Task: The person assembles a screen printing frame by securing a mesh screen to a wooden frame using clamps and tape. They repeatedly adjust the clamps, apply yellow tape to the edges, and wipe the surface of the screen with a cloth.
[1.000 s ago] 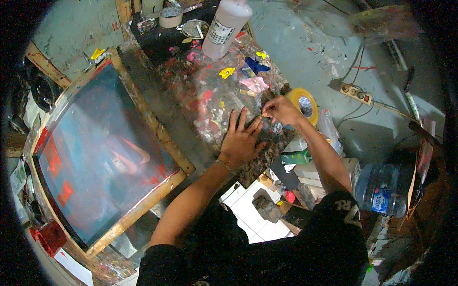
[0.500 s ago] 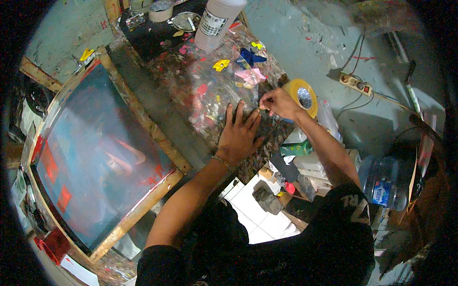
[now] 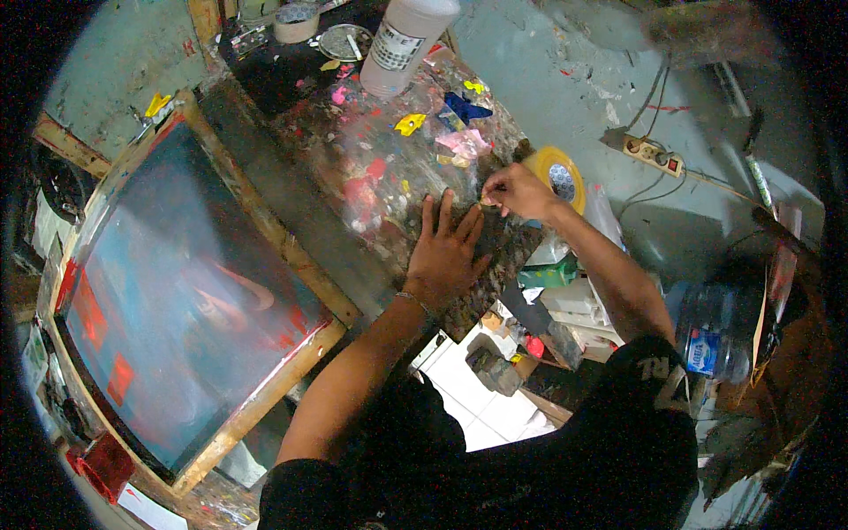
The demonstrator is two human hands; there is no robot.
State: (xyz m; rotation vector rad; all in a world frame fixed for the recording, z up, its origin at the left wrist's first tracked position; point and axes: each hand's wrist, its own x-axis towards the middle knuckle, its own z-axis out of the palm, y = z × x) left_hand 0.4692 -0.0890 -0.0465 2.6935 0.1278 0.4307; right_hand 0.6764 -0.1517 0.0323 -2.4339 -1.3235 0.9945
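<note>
My left hand (image 3: 444, 263) lies palm down on the paint-stained tabletop (image 3: 322, 168), its fingers spread. Just right of its fingertips, my right hand (image 3: 521, 192) is closed in a pinch at the table's right edge. A small yellowish bit, perhaps tape, shows at the pinching fingertips; its kind is not clear. Beside the right wrist is a yellow roll of tape (image 3: 576, 184). Beyond the hands lie crumpled scraps: a pink one (image 3: 463, 143), a dark blue one (image 3: 466, 108) and a yellow one (image 3: 410, 124).
A wood-framed printing screen (image 3: 168, 291) with red patches stands at the left. A whitish bottle (image 3: 403, 49) is on the far table end, near a round lid (image 3: 344, 42). On the right are a power strip (image 3: 652, 155) and a large water jug (image 3: 717, 331).
The view has shifted slightly. Both hands keep nearly the same place and pose, the left flat and the right pinching.
</note>
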